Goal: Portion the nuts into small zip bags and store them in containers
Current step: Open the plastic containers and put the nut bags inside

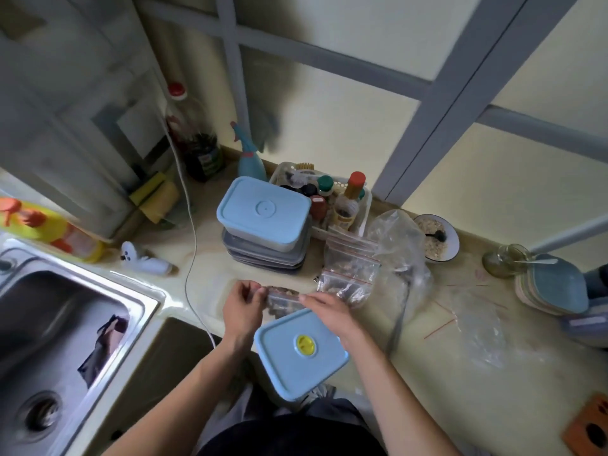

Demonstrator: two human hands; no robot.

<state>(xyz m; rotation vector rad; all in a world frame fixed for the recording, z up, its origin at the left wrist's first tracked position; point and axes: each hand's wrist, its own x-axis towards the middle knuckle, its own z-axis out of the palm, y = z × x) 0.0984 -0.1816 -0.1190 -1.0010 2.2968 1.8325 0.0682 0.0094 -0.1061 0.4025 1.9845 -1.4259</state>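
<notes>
On the bench (pixel 444 373), a blue-lidded container (pixel 301 352) sits at the front edge. Just behind it, the left hand (pixel 241 307) and right hand (pixel 329 311) hold a small zip bag of nuts (pixel 283 299) between them, fingers pinching its two ends.

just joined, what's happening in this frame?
A person stands at a kitchen counter holding a small zip bag of nuts between both hands, left hand and right hand pinching its ends, apparently sealing it. Just below sits a blue lidded container with a yellow valve. More filled zip bags lie to the right, and a stack of blue containers stands behind. A sink is at left.
</notes>
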